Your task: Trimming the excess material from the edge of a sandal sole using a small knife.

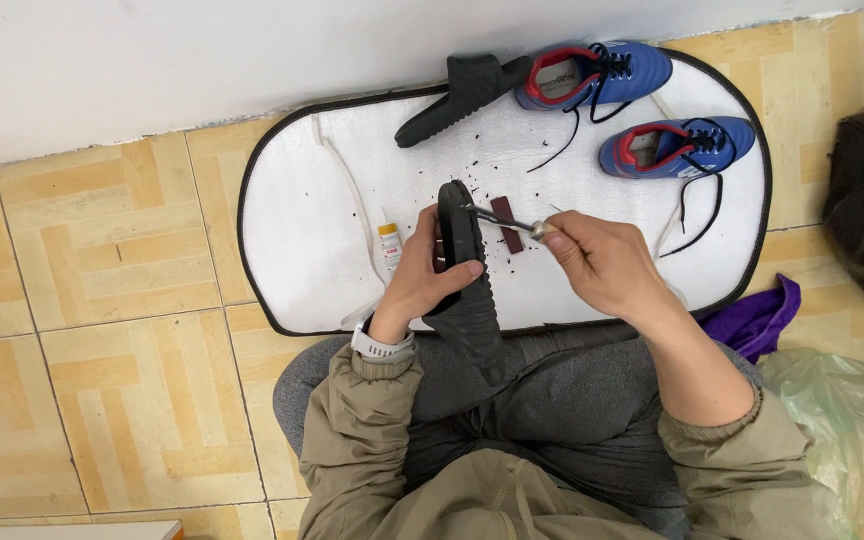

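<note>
— Both hands were busy: the left hand [422, 275] had its fingers wrapped round the black slide sandal [464, 270], edge-up over the lap.

— And the right hand [602, 262] pinched the metal tool [502, 220] against its sole. One slip, I thought, and it would jab the thumb.

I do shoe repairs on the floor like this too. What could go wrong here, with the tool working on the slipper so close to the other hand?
The metal tool in the right hand meets the black slipper just above the left hand; a slip could jab those fingers. Black crumbs already dot the white mat and may spread to the blue shoes. The small tube beside the left hand could get knocked.
</note>
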